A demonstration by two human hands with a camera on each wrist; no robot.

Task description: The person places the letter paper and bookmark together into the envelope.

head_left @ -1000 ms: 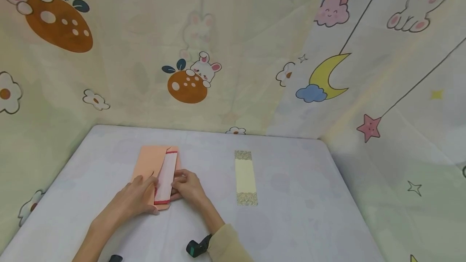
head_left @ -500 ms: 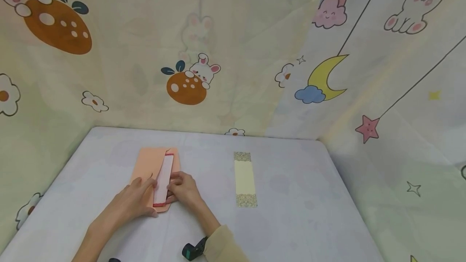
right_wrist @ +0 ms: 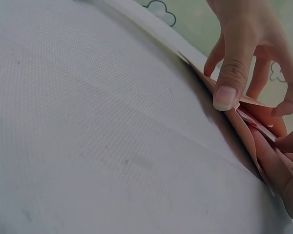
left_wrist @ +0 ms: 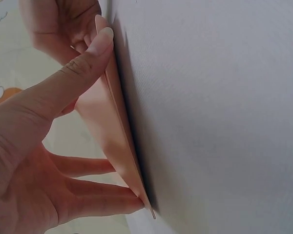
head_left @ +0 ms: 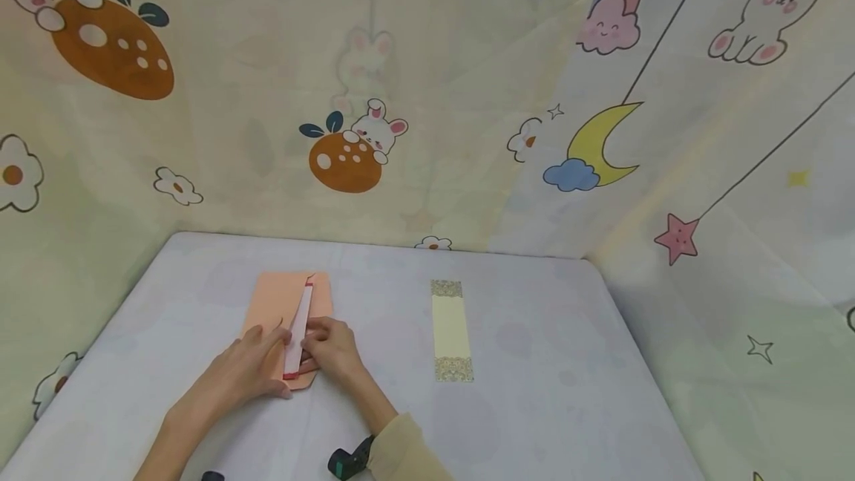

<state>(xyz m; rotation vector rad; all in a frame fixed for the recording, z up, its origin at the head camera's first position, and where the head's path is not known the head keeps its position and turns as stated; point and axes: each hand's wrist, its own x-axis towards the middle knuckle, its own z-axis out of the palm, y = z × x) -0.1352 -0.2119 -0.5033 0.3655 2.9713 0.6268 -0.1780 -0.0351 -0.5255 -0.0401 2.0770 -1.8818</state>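
A peach paper envelope (head_left: 277,295) lies on the white table, its opening toward the right. My left hand (head_left: 250,362) holds it down, thumb at the near edge and fingers spread over the top, as the left wrist view also shows. A white card with red ends (head_left: 300,325) is partly inside the envelope; a narrow strip of it shows. My right hand (head_left: 334,347) pinches the card's exposed side at the opening. Seen from the right wrist, the card's red edge (right_wrist: 251,122) lies between the envelope's layers, with the right fingers reaching in beside it.
A pale yellow paper strip with patterned ends (head_left: 451,329) lies to the right of the hands. Cloth printed with cartoon rabbits (head_left: 374,128) hangs behind the table (head_left: 548,362). A black wrist camera (head_left: 350,461) sits at the right sleeve (head_left: 407,447).
My right hand has shifted left with the card, and less of its white surface shows outside the envelope. The left hand has stayed on the envelope.
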